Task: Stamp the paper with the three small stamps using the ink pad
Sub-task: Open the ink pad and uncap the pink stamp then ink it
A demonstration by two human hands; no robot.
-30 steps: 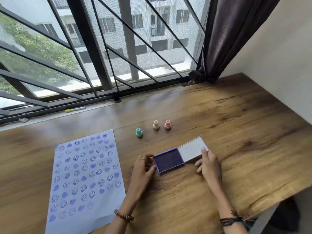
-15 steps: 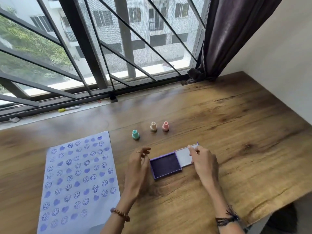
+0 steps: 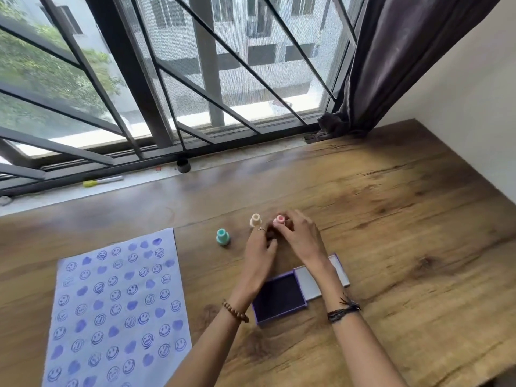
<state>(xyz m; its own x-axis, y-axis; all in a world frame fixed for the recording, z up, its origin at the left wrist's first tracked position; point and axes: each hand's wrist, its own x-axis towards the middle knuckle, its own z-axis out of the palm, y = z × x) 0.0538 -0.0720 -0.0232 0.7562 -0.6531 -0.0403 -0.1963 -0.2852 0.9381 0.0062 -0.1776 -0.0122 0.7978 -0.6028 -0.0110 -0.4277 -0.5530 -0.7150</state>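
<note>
A pale blue paper (image 3: 117, 303) covered in purple smiley and heart prints lies at the left of the wooden table. The open purple ink pad (image 3: 279, 298) sits near the front, its grey lid (image 3: 310, 283) slid off to the right. Three small stamps stand behind it: teal (image 3: 222, 236), beige (image 3: 255, 220) and pink (image 3: 279, 220). My right hand (image 3: 303, 241) reaches over the lid, and its fingertips close around the pink stamp. My left hand (image 3: 259, 255) lies beside it with fingers apart, just in front of the beige stamp, holding nothing.
A yellow-capped marker (image 3: 102, 181) and a small black cap (image 3: 183, 165) lie on the window sill behind the table. Window bars run along the back. A dark curtain (image 3: 391, 65) hangs at the back right, beside a white wall (image 3: 460, 88).
Both hands have left the ink pad and its lid and moved forward to the stamps. My right hand has closed on the pink stamp. The lid stays slid open.
</note>
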